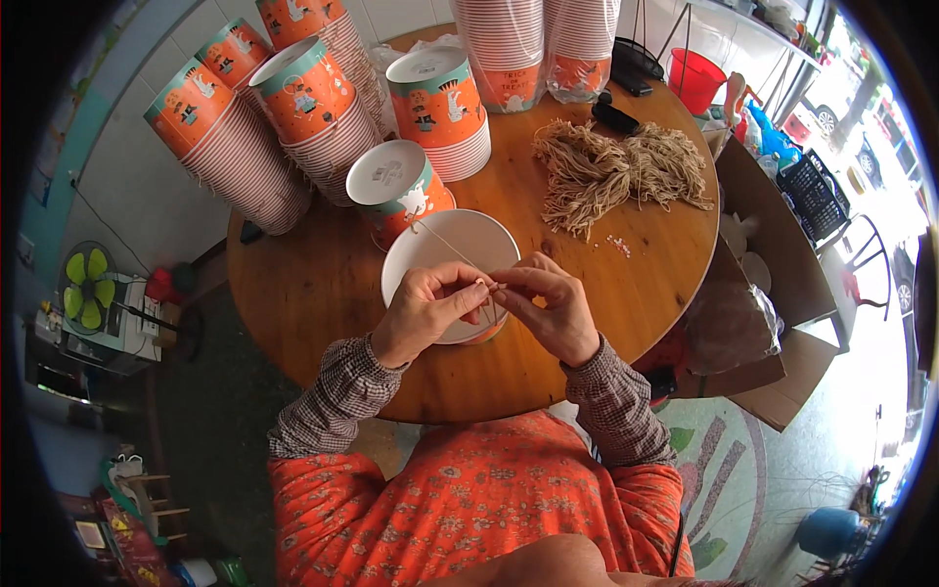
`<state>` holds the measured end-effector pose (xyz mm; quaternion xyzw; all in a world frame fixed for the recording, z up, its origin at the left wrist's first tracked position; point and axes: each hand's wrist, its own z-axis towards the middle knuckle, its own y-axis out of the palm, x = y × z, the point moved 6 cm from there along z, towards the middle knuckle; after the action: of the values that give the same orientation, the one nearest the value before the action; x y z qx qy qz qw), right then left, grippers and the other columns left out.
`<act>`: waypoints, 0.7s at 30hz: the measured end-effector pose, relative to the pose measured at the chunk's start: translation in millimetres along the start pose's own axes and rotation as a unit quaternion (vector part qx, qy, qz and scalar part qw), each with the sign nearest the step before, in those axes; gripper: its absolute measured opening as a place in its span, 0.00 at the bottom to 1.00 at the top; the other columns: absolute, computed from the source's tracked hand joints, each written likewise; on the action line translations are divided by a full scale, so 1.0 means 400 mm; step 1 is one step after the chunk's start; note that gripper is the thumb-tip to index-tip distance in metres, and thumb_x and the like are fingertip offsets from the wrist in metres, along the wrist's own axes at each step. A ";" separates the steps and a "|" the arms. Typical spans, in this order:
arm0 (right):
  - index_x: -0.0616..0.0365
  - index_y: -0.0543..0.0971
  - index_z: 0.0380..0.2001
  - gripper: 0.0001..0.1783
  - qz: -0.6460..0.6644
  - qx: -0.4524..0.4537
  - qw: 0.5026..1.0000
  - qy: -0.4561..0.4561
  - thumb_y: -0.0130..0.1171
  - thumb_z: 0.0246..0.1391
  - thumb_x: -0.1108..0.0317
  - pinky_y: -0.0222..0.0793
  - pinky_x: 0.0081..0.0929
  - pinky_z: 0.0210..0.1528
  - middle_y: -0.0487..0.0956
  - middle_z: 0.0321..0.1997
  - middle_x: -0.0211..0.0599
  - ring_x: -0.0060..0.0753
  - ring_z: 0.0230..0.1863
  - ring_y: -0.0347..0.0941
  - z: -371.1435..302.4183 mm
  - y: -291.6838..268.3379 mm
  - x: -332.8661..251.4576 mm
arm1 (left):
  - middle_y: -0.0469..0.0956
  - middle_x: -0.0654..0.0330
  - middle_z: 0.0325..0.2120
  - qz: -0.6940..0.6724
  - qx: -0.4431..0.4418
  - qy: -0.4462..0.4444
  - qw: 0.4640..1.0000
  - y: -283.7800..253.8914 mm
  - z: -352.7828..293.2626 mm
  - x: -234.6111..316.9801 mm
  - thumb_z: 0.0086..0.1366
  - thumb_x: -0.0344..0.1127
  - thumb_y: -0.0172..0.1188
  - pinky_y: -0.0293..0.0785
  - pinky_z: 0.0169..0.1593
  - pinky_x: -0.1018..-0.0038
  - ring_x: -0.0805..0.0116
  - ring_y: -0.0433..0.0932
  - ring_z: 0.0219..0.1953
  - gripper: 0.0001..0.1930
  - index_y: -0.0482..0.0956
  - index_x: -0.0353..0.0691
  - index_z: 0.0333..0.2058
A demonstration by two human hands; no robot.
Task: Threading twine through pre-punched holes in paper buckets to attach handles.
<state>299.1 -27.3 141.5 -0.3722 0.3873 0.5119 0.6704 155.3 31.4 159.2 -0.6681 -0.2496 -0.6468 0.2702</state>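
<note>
Over a white-lined paper bucket (403,262) on the table, my two hands meet fingertip to fingertip. My left hand (430,305) is closed in a pinch on a thin beige string (448,242), which runs up across the bucket's mouth. The fingers of my right hand (556,311) are pinched on the string too, right against the left fingertips. Any knot or small piece between the fingertips is too small to make out. Just beyond the open bucket stands an upside-down orange bucket (403,201) with a white base and teal band.
Tall stacks of orange buckets (303,98) fill the table's far left, with plastic-wrapped stacks (499,49) at the back. Farther right lie a bundle of beige strings (626,176), small pale beads (618,247) and dark sunglasses (614,115). Cardboard boxes (753,367) stand beside the round wooden table (303,303).
</note>
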 end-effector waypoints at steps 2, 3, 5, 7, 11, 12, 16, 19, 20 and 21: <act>0.62 0.82 0.36 0.08 0.005 0.005 1.000 0.005 0.65 0.52 0.73 0.67 0.18 0.30 0.73 0.29 0.30 0.18 0.27 0.69 -0.002 0.011 0.006 | 0.78 0.65 0.28 -0.003 0.011 0.004 1.000 -0.004 -0.006 -0.006 0.67 0.30 0.56 0.72 0.35 0.84 0.81 0.74 0.29 0.07 0.78 0.32 0.38; 0.62 0.82 0.36 0.08 0.005 0.005 1.000 0.006 0.65 0.52 0.73 0.67 0.18 0.30 0.73 0.29 0.30 0.18 0.27 0.69 -0.003 0.013 0.008 | 0.78 0.65 0.28 0.006 0.014 0.012 1.000 -0.005 -0.009 -0.008 0.67 0.30 0.56 0.71 0.35 0.84 0.81 0.73 0.28 0.07 0.79 0.32 0.38; 0.62 0.81 0.32 0.06 -0.008 0.011 1.000 0.020 0.66 0.51 0.73 0.67 0.18 0.29 0.73 0.29 0.31 0.19 0.26 0.69 -0.005 0.013 0.016 | 0.77 0.65 0.28 0.016 0.018 0.021 0.999 -0.010 -0.010 -0.009 0.67 0.30 0.57 0.71 0.34 0.84 0.82 0.73 0.28 0.07 0.79 0.32 0.38; 0.63 0.80 0.31 0.05 -0.022 0.013 1.000 0.008 0.65 0.50 0.74 0.67 0.18 0.29 0.73 0.29 0.31 0.20 0.26 0.70 -0.005 0.014 0.005 | 0.76 0.66 0.28 0.042 0.026 0.028 0.998 -0.016 -0.012 -0.009 0.67 0.30 0.57 0.71 0.34 0.84 0.82 0.73 0.28 0.06 0.77 0.33 0.38; 0.63 0.77 0.30 0.05 -0.064 0.021 0.997 -0.036 0.62 0.49 0.77 0.68 0.20 0.29 0.73 0.31 0.34 0.24 0.28 0.73 -0.008 0.015 -0.042 | 0.75 0.67 0.29 0.010 0.055 0.040 0.998 -0.025 -0.008 -0.021 0.66 0.30 0.58 0.71 0.34 0.84 0.82 0.72 0.28 0.06 0.75 0.34 0.38; 0.63 0.77 0.30 0.05 -0.064 0.021 0.997 -0.036 0.62 0.49 0.77 0.68 0.20 0.29 0.73 0.31 0.34 0.24 0.28 0.73 -0.009 0.016 -0.040 | 0.76 0.67 0.30 0.018 0.057 0.050 0.997 -0.030 -0.008 -0.024 0.65 0.29 0.59 0.72 0.34 0.84 0.82 0.73 0.29 0.06 0.74 0.34 0.37; 0.62 0.76 0.31 0.05 -0.073 0.007 0.996 -0.048 0.62 0.48 0.77 0.69 0.22 0.30 0.73 0.33 0.35 0.26 0.31 0.74 -0.013 0.019 -0.047 | 0.76 0.66 0.31 0.096 0.062 0.073 0.991 -0.029 -0.009 -0.020 0.63 0.27 0.60 0.74 0.37 0.82 0.81 0.75 0.32 0.06 0.73 0.34 0.37; 0.62 0.76 0.30 0.05 -0.086 0.007 0.995 -0.051 0.62 0.48 0.77 0.70 0.23 0.31 0.73 0.32 0.35 0.27 0.31 0.74 -0.014 0.021 -0.049 | 0.76 0.66 0.30 0.095 0.071 0.080 0.990 -0.023 -0.010 -0.009 0.63 0.28 0.60 0.74 0.38 0.82 0.81 0.75 0.33 0.06 0.74 0.34 0.36; 0.62 0.76 0.30 0.05 -0.088 0.008 0.995 -0.054 0.62 0.48 0.77 0.70 0.23 0.31 0.73 0.33 0.35 0.28 0.31 0.74 -0.015 0.021 -0.049 | 0.76 0.66 0.30 0.095 0.071 0.080 0.990 -0.021 -0.010 -0.006 0.63 0.28 0.60 0.74 0.38 0.82 0.81 0.75 0.33 0.06 0.74 0.34 0.36; 0.62 0.76 0.30 0.05 -0.088 0.008 0.995 -0.054 0.62 0.48 0.77 0.70 0.23 0.31 0.73 0.33 0.35 0.28 0.31 0.74 -0.015 0.021 -0.049 | 0.76 0.66 0.29 0.103 0.073 0.078 0.989 -0.020 -0.011 -0.003 0.63 0.28 0.61 0.74 0.37 0.81 0.80 0.75 0.33 0.05 0.75 0.34 0.35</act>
<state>286.6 -38.9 155.8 -0.3714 0.3203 0.4673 0.7356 146.8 34.3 158.4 -0.6162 -0.2042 -0.6455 0.4025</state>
